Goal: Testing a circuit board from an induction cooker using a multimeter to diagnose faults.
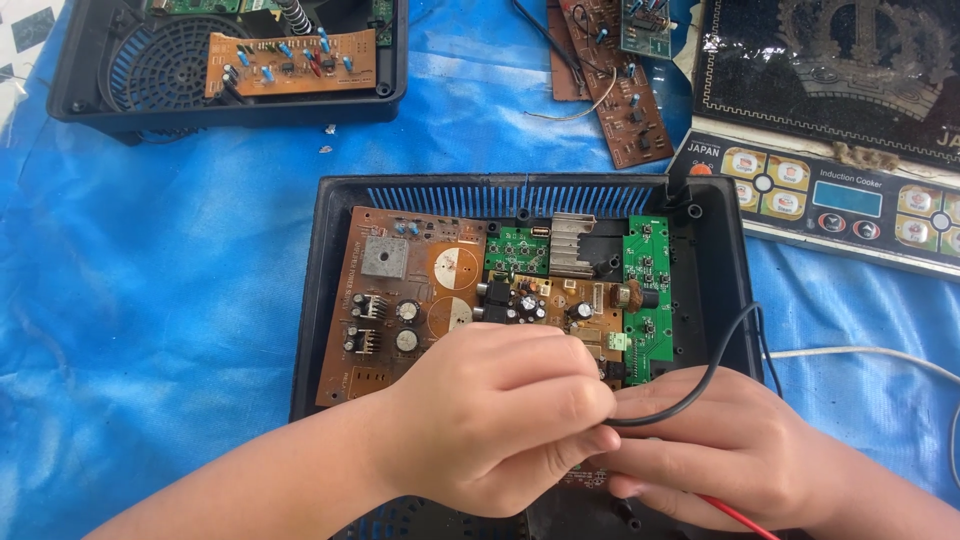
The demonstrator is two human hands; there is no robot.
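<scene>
An open black plastic case [318,300] lies in front of me with a brown circuit board [400,290] and green boards [648,290] inside. My left hand [495,415] is closed over the near part of the boards, its fingertips pinching a black wire [715,350]. My right hand [715,450] lies just beside it, touching it, fingers curled around the same black wire. A red wire [735,515] runs out from under my right hand. The wire ends and the board parts under my hands are hidden.
A second black case [90,90] with a fan grille and a brown board sits at the far left. Loose brown boards [625,100] lie at the top centre. An induction cooker top [830,190] is at the right, a white cable [870,352] beside it. A blue tarp [150,300] covers the surface.
</scene>
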